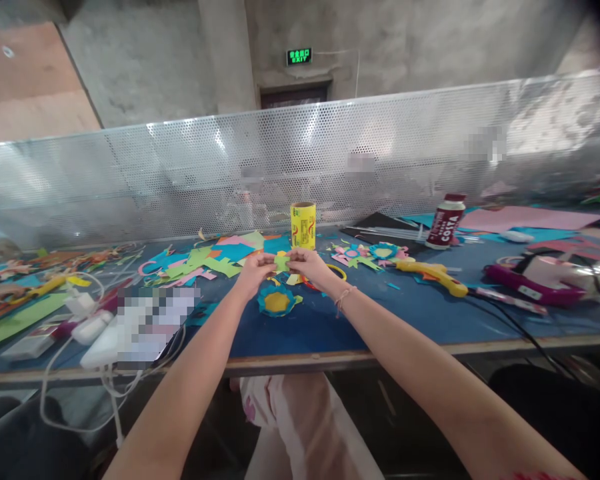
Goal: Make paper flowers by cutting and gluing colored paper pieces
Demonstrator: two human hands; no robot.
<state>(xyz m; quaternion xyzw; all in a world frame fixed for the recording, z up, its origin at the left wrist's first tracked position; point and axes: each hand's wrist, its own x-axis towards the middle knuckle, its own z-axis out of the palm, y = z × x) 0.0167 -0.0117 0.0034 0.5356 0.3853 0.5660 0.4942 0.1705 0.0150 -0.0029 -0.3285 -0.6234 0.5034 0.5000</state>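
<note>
My left hand [254,269] and my right hand [307,265] meet over the middle of the blue table [380,320], both pinching a small green paper piece [282,263] between their fingertips. Just below the hands lies a blue paper flower with a yellow centre [277,301]. Behind them stands a yellow roll [303,225] upright. A thin bracelet circles my right wrist.
Coloured paper scraps [215,261] litter the table's left middle. Finished paper flowers [370,254], a yellow glue gun [433,273] and a Costa bottle [445,221] lie to the right. White chargers and cables [93,327] sit left. A perforated metal screen [330,153] backs the table.
</note>
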